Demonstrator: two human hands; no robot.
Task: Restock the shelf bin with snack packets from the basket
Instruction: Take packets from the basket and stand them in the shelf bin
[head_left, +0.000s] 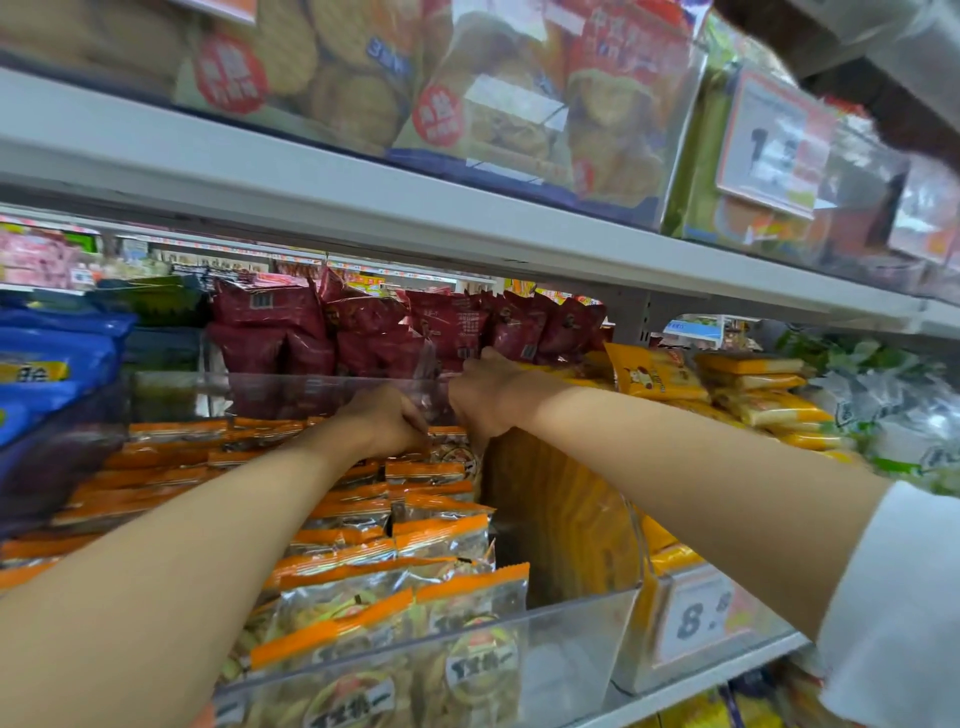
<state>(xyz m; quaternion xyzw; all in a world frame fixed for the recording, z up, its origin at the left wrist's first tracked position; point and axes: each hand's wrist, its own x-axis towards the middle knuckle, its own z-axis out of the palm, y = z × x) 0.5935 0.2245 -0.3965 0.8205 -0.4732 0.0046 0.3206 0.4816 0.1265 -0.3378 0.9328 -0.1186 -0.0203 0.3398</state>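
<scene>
Bare forearms (171, 545) reach deep over orange-edged snack packets (441, 535) filling clear shelf bin (571, 639). Left grip (384, 421) curled on rear-row packet (447, 457), directly beneath it, long axis crosswise. Right grip (485, 397) curled at back corner; contents cannot tell. Basket unseen.
</scene>
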